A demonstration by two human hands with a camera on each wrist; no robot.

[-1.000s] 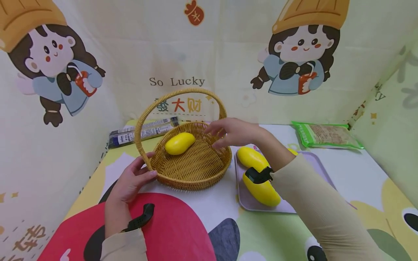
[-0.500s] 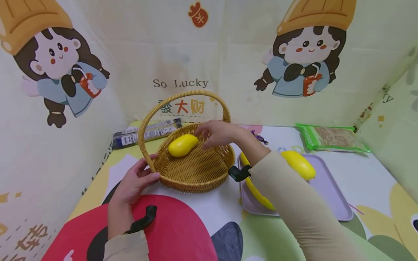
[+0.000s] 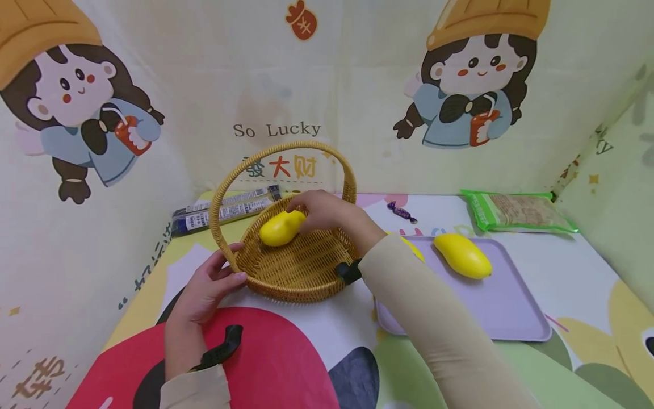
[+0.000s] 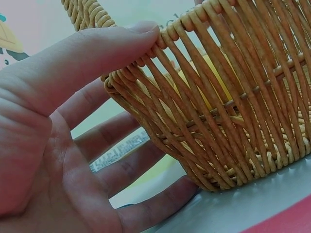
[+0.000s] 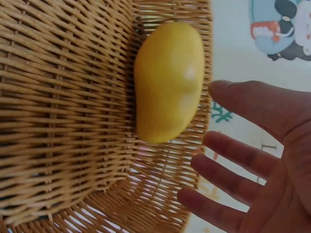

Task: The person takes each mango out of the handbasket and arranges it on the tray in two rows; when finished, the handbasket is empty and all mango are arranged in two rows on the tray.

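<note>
A yellow mango [image 3: 276, 230] lies inside the round wicker basket [image 3: 291, 278], against its back left wall. My right hand [image 3: 324, 211] reaches in under the tall handle and overlaps the mango's right end in the head view. Seen from the right wrist, the spread fingers and thumb of that hand [image 5: 291, 179] stand at the basket rim, just off the mango [image 5: 167, 82], holding nothing. My left hand [image 3: 206, 287] grips the basket's left side by the handle base. Its thumb [image 4: 97, 56] lies over the rim, with the other fingers along the outer weave.
At the right a lilac tray [image 3: 490, 309] bears a mango [image 3: 462, 255], and another mango [image 3: 413, 248] mostly hidden by my right sleeve. Behind are a purple-wrapped candy [image 3: 401, 212], a green-edged packet [image 3: 518, 210] and long dark-ended packs [image 3: 230, 207]. Printed cloth walls enclose the table.
My right hand has moved left across the basket to the mango there. The candy and the tray's right-hand mango have come out from behind the right arm. My left hand stays on the basket.
</note>
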